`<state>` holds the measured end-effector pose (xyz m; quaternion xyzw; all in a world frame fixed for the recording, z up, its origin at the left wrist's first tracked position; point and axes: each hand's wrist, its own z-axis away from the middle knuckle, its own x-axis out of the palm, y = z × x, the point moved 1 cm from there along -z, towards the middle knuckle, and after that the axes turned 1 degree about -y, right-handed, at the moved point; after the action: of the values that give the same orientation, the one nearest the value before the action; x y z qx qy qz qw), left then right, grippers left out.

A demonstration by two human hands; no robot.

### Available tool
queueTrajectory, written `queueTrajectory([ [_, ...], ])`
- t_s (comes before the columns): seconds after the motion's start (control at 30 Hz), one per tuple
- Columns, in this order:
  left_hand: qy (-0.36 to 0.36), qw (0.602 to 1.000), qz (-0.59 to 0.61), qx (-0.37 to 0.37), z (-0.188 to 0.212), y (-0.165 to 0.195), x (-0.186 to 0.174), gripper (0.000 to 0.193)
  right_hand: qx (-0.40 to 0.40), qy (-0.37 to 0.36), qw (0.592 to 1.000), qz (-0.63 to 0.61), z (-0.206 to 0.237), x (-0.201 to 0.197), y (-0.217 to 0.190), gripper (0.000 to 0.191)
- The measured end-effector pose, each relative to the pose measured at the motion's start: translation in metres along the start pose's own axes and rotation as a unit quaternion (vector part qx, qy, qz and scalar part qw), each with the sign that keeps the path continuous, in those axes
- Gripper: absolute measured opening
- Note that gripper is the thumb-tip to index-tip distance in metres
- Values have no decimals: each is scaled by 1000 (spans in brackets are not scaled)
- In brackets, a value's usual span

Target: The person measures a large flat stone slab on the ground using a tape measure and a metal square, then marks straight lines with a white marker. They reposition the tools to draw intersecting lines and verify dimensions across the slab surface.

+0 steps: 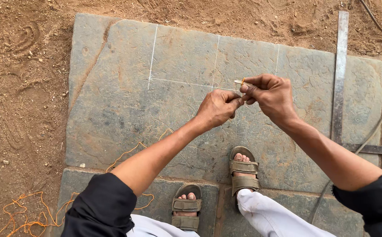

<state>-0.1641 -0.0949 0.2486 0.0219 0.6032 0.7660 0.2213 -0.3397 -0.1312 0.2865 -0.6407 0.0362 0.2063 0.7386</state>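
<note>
My left hand [217, 107] and my right hand [270, 94] meet above a grey stone slab [125, 105]. The right hand pinches a small pale stick [238, 81] with orange string [243, 80] wound at it. The left hand's fingers are closed on the string just below, touching the right hand. Thin white chalk lines [180, 82] cross the slab in a grid. The orange string trails down over the slab [127, 153] to a loose tangle on the dirt [28, 215].
A long metal square [339, 79] lies on the slab's right side, its short arm [371, 149] pointing right. A cable [375, 131] runs along the right edge. My sandalled feet [243, 169] stand on the slab's near edge. Reddish dirt [19, 87] surrounds the slabs.
</note>
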Motion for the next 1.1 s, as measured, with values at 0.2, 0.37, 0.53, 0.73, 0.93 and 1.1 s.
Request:
queueTrajectory([
  [0.2,18,1000,9,-9,5,-7,0,31,-157,59,977,127,3,-9,13,7],
  [0.37,36,999,-20,15,7,-9,5,35,-367,64,840,395,14,-3,27,5],
  [0.53,70,996,-54,33,6,-22,13,35,-323,20,836,444,7,3,43,12],
  [0.73,78,994,-70,-23,-2,-44,16,32,-300,-128,780,535,1,22,59,13],
  [0.93,52,994,-53,-77,-8,-71,-12,32,-46,-262,937,225,-2,15,49,18],
  [1.1,-37,977,171,-119,-9,-75,-11,22,98,-203,972,-69,-1,10,44,20],
])
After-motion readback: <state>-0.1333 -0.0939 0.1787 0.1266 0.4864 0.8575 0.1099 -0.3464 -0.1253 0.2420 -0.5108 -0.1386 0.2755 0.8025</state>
